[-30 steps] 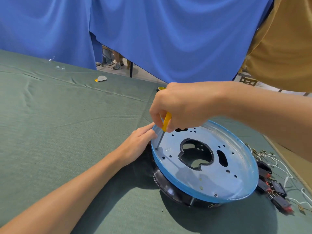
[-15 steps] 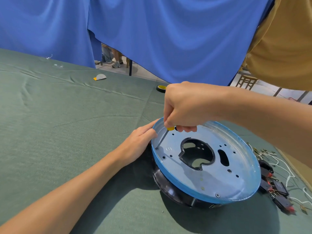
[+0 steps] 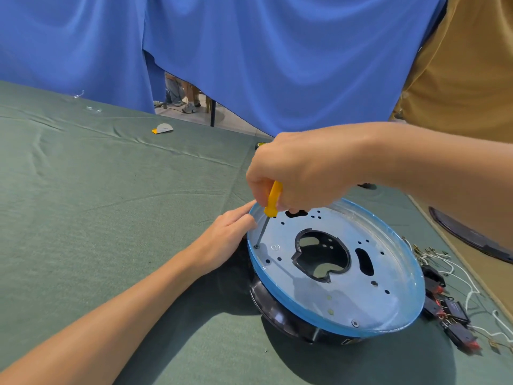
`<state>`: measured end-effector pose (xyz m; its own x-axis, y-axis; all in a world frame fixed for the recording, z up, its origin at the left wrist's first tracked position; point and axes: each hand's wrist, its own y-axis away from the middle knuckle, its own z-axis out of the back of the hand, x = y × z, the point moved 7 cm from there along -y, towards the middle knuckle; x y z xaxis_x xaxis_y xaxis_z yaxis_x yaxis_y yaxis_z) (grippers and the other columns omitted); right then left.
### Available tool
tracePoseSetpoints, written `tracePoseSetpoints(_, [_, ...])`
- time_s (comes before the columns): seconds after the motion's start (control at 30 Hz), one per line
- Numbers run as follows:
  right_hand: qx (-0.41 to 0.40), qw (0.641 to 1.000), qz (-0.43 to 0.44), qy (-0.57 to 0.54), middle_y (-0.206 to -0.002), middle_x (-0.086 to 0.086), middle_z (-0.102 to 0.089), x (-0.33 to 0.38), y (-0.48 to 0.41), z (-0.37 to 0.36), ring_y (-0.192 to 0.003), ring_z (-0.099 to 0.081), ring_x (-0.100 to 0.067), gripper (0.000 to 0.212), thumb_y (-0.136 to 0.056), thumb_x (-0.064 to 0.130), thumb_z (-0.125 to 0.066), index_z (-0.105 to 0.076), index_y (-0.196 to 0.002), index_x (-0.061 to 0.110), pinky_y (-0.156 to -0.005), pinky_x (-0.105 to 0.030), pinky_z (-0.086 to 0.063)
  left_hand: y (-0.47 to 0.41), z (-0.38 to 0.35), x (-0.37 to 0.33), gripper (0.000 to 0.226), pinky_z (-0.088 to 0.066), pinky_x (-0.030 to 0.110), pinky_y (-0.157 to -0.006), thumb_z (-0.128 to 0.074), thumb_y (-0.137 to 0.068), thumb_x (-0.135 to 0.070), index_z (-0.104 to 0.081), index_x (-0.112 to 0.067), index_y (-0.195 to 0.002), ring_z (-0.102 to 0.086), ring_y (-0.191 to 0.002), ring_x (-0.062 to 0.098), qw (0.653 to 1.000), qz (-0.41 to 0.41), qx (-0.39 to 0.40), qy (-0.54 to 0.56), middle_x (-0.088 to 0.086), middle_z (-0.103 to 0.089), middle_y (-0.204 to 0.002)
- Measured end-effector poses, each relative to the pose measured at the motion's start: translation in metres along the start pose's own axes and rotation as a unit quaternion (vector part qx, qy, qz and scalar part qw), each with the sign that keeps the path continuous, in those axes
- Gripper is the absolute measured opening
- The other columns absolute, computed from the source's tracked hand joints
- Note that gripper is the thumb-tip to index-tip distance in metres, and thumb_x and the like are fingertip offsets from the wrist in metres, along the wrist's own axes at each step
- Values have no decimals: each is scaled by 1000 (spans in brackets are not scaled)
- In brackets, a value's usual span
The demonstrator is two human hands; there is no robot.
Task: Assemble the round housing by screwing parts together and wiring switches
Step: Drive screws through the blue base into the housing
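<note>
Right hand [image 3: 299,168] has turned, gripping yellow screwdriver [image 3: 272,200]; left hand [image 3: 224,243], fingers straight, touches round housing [image 3: 347,298].

Screwdriver [image 3: 273,198] got a twist: half a second back the right hand [image 3: 302,173] had covered nearly all the yellow handle, then the handle showed again below the fingers. The hand moved back toward 9 o'clock and hid most of the tape roll [image 3: 259,145]. A dark disc [image 3: 472,234] came into view at 3 o'clock.
</note>
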<state>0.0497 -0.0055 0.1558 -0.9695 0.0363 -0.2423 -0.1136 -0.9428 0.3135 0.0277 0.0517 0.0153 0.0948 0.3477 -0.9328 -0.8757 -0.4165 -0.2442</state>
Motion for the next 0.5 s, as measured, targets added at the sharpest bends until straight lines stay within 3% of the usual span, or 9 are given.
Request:
tracePoseSetpoints(0.13, [-40, 996, 34, 71, -78, -1, -71, 4, -6, 2, -67, -67, -19, 15, -82, 24, -60, -72, -90, 20, -58, -33, -51, 1, 0, -2, 36, -38, 31, -85, -38, -77, -36, -65, -55, -92, -58, -95, -7, 1000, -5, -3, -5, -29, -67, -99])
tracePoseSetpoints(0.23, [-67, 993, 49, 82, -72, -2, -69, 8, -4, 1, -64, -66, -18, 16, -83, 20, -55, -71, -84, 18, -63, -38, -57, 0, 0, -2, 36, -39, 33, -86, -38, -77, -35, -65, -54, -92, -60, -96, -6, 1000, -5, -1, -3, -28, -68, -100])
tracePoseSetpoints(0.3, [-65, 995, 48, 50, -62, -2, -68, 8, 1, 0, -53, -65, -12, 20, -85, 14, -53, -71, -79, 14, -54, -29, -57, 0, 1, -2, 39, -40, 35, -92, -38, -77, -36, -65, -55, -100, -60, -104, -1, 1000, -4, 1, 0, -24, -69, -108])
tracePoseSetpoints(0.37, [-38, 999, 25, -19, -50, -2, -65, 5, 9, -3, -38, -59, -6, 25, -88, 9, -51, -69, -71, 9, -39, -17, -47, 0, 0, -1, 45, -40, 39, -101, -38, -78, -36, -63, -53, -112, -59, -114, 4, 1000, -6, 5, 3, -19, -68, -118])
tracePoseSetpoints(0.43, [-32, 997, -7, -65, -46, 0, -64, 3, 15, -7, -33, -55, -5, 30, -92, 10, -49, -64, -66, 6, -37, -15, -44, 0, 0, 1, 49, -39, 42, -106, -39, -79, -35, -62, -50, -119, -58, -119, 11, 1000, -8, 5, 4, -13, -67, -123])
tracePoseSetpoints(0.5, [-46, 994, -38, -95, -44, 1, -63, 2, 16, -11, -32, -54, -8, 32, -92, 11, -48, -59, -62, 6, -42, -18, -46, -2, 2, 1, 44, -41, 43, -103, -40, -80, -31, -65, -52, -109, -60, -114, 11, 1000, -10, -6, 0, -14, -69, -116])
